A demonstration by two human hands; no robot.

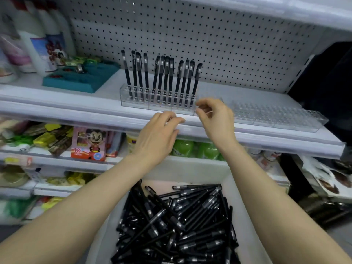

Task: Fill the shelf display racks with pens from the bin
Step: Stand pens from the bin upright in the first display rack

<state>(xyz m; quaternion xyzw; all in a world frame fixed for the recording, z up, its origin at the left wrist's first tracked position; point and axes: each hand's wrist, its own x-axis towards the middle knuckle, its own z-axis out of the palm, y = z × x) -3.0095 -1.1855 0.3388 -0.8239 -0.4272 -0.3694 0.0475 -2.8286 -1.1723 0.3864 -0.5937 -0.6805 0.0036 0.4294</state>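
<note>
Bright, even light was cast from above; soft shadow was left beneath the shelf lip (76, 115). The bottles (32, 44) at ten o'clock and snack packets (47, 138) at eight o'clock were smeared by blur. Shelf lines were bowed by wide-angle distortion. Glints were caught on the pens (177, 221) at six o'clock.

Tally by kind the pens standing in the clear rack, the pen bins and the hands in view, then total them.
Standing pens in the rack: 12
Pen bin: 1
Hands: 2, the left hand and the right hand
Total: 15
</note>
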